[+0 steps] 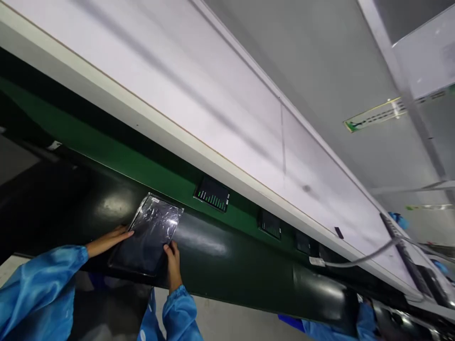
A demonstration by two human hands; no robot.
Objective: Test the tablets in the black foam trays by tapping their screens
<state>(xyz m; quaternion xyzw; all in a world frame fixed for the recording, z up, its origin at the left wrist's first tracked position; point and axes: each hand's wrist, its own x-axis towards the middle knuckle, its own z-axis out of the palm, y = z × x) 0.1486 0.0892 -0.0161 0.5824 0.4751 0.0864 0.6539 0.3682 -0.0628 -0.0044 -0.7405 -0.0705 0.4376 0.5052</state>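
A dark tablet (147, 237) with shiny clear film over it lies tilted between my two hands, above the dark green work surface. My left hand (110, 240) grips its left edge, thumb laid on the face. On the opposite side, my right hand (173, 265) holds the right edge with the thumb on the front. The fingers beneath are mostly hidden. A small white label (155, 200) shows near the tablet's upper left corner. Both wrists end in blue sleeve cuffs.
Beyond my hands, several tablets, one with green marks on its screen (212, 193), sit on a green strip (241, 215) below a long white shelf (199, 99). A grey cable (362, 259) hangs over the shelf edge. Another person's blue sleeve (366, 322) appears at lower right.
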